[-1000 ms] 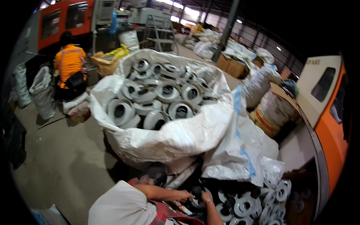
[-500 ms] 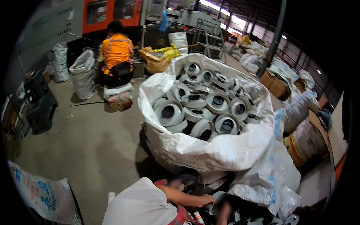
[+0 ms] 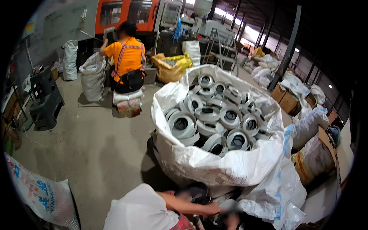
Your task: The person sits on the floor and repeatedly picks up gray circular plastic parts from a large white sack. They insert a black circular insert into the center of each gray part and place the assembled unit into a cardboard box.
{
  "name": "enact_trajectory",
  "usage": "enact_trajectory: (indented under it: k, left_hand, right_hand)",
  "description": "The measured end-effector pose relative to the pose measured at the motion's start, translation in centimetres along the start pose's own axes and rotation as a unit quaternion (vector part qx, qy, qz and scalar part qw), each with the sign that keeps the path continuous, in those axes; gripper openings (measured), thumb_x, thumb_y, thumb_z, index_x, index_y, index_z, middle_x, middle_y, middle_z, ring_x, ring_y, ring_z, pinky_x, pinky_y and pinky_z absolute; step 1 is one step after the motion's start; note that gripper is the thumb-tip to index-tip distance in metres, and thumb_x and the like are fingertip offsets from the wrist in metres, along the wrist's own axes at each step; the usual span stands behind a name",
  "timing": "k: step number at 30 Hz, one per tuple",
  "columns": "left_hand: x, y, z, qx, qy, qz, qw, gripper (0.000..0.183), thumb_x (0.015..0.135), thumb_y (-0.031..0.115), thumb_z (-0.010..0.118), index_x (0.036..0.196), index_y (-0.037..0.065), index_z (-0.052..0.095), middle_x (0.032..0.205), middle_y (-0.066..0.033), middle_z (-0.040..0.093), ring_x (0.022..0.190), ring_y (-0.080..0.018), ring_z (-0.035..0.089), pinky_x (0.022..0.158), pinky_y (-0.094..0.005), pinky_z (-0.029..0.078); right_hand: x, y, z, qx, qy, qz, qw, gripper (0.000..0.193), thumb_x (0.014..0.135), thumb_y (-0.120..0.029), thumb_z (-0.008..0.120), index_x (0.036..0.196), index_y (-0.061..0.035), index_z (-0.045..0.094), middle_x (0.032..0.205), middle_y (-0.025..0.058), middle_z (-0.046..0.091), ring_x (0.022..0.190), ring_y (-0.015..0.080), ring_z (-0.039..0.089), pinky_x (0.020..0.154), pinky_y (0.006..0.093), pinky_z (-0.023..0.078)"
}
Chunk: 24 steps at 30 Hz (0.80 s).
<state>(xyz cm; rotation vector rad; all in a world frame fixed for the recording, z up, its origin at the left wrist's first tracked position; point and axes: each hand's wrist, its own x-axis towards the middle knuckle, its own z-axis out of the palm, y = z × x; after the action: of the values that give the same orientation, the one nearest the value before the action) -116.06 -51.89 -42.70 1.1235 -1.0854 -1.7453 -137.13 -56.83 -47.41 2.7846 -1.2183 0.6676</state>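
The left hand (image 3: 211,209) came in from the lower edge, past a white sleeve (image 3: 138,209), and was closed on the left edge of a grey ring (image 3: 226,206). The ring was low in the picture, just in front of the big sack (image 3: 214,168). The right hand (image 3: 231,219) lay close against the ring's near side, but it was so blurred that I could not tell whether it gripped or only touched. The white sack stood wide open, its rim rolled unevenly, heaped with pale rings (image 3: 210,127) with dark centres, tilted every way. Against its right side spread a white sheet (image 3: 264,199) with a blue stripe, and beyond that leaned a stuffed bag (image 3: 312,157) with a red band. Further back, a co-worker (image 3: 128,57) in orange sat on a low stack (image 3: 128,102), between an upright sack (image 3: 93,78) and a yellow sack (image 3: 172,69), facing an orange machine (image 3: 126,15). A dark stool (image 3: 46,103) stood at the left, with a printed bag (image 3: 42,199) nearer.
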Motion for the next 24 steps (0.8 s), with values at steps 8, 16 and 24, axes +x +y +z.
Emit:
enact_trajectory:
  k: [8,16,24]
  left_hand:
    - [-2.6,1.6,-0.5,0.149,-0.069,0.081,0.983,0.037,0.079,0.031,0.063,0.101,0.002,0.060,0.077,-0.0059,0.061,0.071,-0.0100,0.052,0.062,-0.0289,0.045]
    - [-1.2,2.2,-1.5,0.128,-0.126,-0.051,0.982,0.044,0.081,0.037,0.063,0.099,-0.002,0.065,0.089,-0.0087,0.065,0.078,-0.0133,0.055,0.068,-0.0295,0.046]
    - [-2.3,2.3,-0.9,0.002,-0.107,-0.164,0.981,0.036,0.084,0.028,0.062,0.099,-0.004,0.061,0.088,-0.0063,0.062,0.074,-0.0142,0.056,0.062,-0.0285,0.045]
  right_hand:
    - [2.9,-9.8,-8.1,0.209,0.061,0.204,0.954,0.040,0.065,-0.026,0.075,0.094,-0.0033,0.060,0.088,0.0136,0.062,0.082,0.0280,0.061,0.076,0.0356,0.049]
    - [0.7,-11.3,-12.1,0.066,-0.150,-0.009,0.986,0.076,0.059,-0.016,0.073,0.127,-0.0045,0.041,0.119,0.0177,0.048,0.111,0.0371,0.046,0.097,0.0449,0.035]
    - [0.2,-12.1,-12.5,0.160,-0.101,0.100,0.977,0.073,0.055,-0.020,0.079,0.119,-0.0053,0.046,0.114,0.0170,0.050,0.107,0.0357,0.047,0.091,0.0401,0.041]
